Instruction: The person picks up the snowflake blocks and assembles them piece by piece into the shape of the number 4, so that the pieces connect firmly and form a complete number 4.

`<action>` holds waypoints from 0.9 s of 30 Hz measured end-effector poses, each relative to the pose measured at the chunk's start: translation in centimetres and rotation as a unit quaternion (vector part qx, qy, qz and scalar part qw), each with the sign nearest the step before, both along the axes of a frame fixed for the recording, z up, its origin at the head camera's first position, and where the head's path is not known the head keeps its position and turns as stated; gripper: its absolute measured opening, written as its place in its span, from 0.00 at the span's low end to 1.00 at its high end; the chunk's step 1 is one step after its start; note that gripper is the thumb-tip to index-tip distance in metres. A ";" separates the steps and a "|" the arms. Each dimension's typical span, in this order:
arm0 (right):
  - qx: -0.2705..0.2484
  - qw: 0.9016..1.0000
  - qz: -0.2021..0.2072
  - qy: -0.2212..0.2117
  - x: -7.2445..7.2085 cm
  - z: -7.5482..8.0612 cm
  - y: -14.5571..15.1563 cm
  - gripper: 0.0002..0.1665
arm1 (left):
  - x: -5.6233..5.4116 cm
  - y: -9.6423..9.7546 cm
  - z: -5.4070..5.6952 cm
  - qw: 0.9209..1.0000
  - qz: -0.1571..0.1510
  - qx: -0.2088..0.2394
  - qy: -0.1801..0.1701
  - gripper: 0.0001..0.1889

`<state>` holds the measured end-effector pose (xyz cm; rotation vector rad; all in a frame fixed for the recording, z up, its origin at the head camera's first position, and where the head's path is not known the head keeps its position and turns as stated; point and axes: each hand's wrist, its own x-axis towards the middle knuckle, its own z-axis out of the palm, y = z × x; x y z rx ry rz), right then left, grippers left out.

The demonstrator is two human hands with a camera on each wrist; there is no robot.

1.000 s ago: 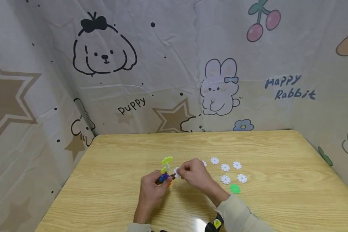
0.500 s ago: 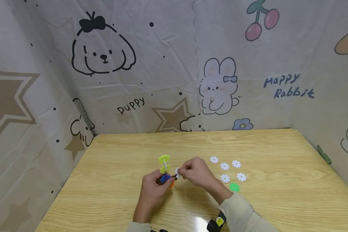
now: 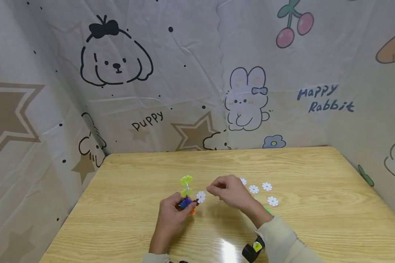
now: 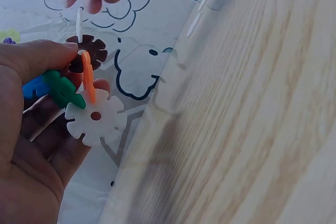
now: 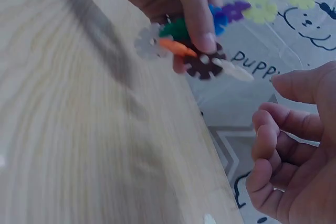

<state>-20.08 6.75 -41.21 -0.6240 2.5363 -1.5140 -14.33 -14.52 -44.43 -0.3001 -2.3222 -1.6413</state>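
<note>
My left hand [image 3: 172, 213] pinches a chain of interlocking snowflake discs between thumb and fingers, above the table. In the right wrist view it includes yellow-green [image 5: 260, 6], purple [image 5: 233, 11], blue [image 5: 219, 20], green [image 5: 172, 29], orange [image 5: 177, 47] and white [image 5: 147, 44] discs. My left thumb lies against the brown disc [image 4: 94, 51], and another white disc [image 3: 201, 197] stands slotted into it. My right hand [image 3: 235, 193] is just right of that disc, apart from it, fingers loosely curled. A pale sliver shows among its fingers in the left wrist view; I cannot tell what it is.
Several loose white snowflake discs [image 3: 273, 201] lie flat on the wooden table [image 3: 135, 182], right of my hands. A green disc [image 3: 267, 210] is mostly hidden by the right forearm. A patterned cloth [image 3: 191, 84] hangs behind the table and along its sides.
My right hand has let go of the white disc and drawn back to the right. That disc stays on the brown one. My left hand and the chain have shifted only slightly.
</note>
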 end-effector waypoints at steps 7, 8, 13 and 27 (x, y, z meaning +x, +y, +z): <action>0.015 0.999 -0.048 -0.003 -1.2 -0.2 1.3 0.11 | 0.5 0.2 0.9 1.000 0.020 -0.014 -0.001 0.07; 0.017 0.998 -0.054 -0.001 -1.4 -0.3 1.5 0.10 | 0.2 0.1 0.5 1.000 0.022 -0.016 -0.003 0.07; 0.032 0.996 -0.081 0.013 -2.1 -0.8 2.2 0.07 | -0.5 -0.4 -1.1 1.000 0.024 -0.016 -0.003 0.08; 0.101 0.989 -0.108 0.031 -3.9 -2.8 3.5 0.08 | -0.7 -0.7 -1.3 0.999 0.032 -0.018 -0.025 0.05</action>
